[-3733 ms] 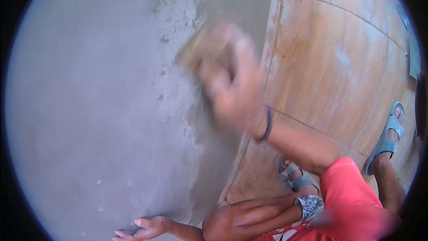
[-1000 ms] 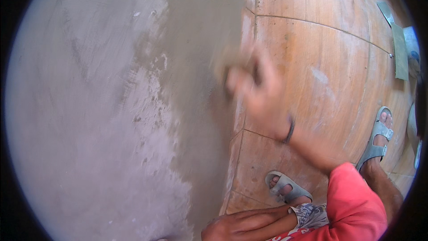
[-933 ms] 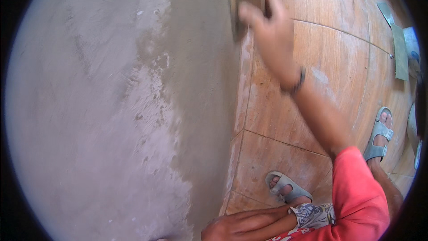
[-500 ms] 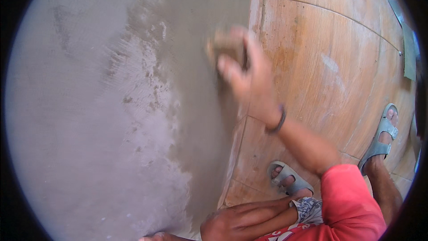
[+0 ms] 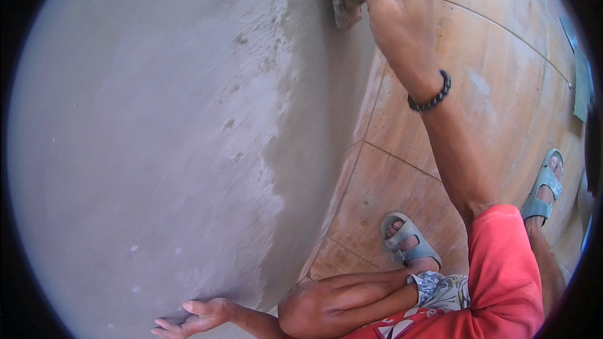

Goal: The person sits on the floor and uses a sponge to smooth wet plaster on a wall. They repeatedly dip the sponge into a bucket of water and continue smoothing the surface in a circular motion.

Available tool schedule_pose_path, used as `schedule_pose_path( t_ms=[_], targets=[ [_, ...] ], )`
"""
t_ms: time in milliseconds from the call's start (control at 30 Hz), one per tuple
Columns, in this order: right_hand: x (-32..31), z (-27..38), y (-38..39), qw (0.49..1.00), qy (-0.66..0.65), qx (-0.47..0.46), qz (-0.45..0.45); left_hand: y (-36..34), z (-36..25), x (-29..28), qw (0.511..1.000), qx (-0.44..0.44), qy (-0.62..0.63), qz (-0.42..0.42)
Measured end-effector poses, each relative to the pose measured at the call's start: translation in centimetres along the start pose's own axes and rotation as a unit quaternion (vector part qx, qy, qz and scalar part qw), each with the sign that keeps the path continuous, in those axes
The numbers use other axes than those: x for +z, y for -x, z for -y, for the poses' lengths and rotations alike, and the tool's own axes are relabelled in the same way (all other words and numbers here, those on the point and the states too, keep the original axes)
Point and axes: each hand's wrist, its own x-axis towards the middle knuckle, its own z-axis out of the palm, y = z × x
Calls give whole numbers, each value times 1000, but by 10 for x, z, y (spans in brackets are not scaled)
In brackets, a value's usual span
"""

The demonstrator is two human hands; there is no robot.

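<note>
A worn brown plaster-stained block (image 5: pixel 344 3) is gripped in my right hand (image 5: pixel 402 22) at the top of the view, its long edge against the grey plastered wall (image 5: pixel 138 138). Whether it is a float or a sponge I cannot tell, as its upper part is cut off. My thumb lies across its near side. A darker, damp-looking band (image 5: pixel 308 144) of plaster runs down the wall beside the tiled floor. At the lower left my left hand (image 5: pixel 198 318) is open beside the wall, fingers apart and holding nothing; whether it touches the wall is unclear.
Wood-look tiles (image 5: pixel 402 169) with a narrow skirting edge (image 5: pixel 342 191) meet the wall. My sandalled feet (image 5: pixel 408 238) and bent knee (image 5: pixel 308 307) are close to it. A green strip-like object (image 5: pixel 581 81) stands at the far right.
My right hand has moved up along the wall with the block, to the top edge. My left hand has come further into view at the bottom. The view has shifted slightly.
</note>
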Motion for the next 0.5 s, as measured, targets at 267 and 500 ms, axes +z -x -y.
schedule_pose_path(
  t_ms=[267, 500],
  targets=[
    [29, 16, 291, 943, -10, -71, 325, 7, 8, -4, 1000, -15, 19, 1],
    [15, 9, 92, 992, 117, -41, -9, 1, 16, -10, 1000, -6, -28, 5]
  ],
)
